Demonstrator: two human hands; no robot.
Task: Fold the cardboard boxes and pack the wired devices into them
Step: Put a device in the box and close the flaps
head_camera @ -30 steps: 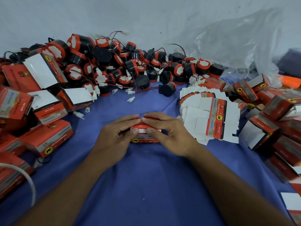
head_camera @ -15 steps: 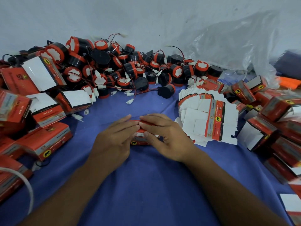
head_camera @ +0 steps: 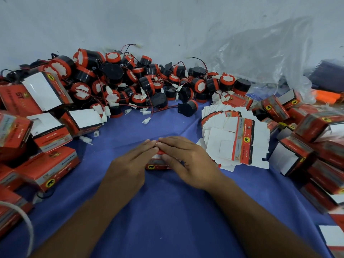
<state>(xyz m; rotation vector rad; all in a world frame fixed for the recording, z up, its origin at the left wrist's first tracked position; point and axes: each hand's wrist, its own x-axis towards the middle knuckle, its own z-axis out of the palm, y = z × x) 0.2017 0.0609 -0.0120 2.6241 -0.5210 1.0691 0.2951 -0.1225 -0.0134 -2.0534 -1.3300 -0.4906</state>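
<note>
A small red cardboard box lies on the blue cloth in the middle, mostly covered by both hands. My left hand lies on its top with straight fingers; its thumb is hidden. My right hand has its fingers stretched over the top and its thumb against the front face, pinching the box. The fingertips of both hands meet above the box. A heap of black-and-red wired devices lies against the wall behind. A fanned stack of flat unfolded boxes sits just right of my right hand.
Folded red boxes are piled along the left edge, and more folded boxes along the right. A clear plastic bag leans on the wall at the back right. A white cord curves at the lower left.
Both hands have flattened down over the box, so less of it shows. The fingers went from curled around it to stretched across its top.
</note>
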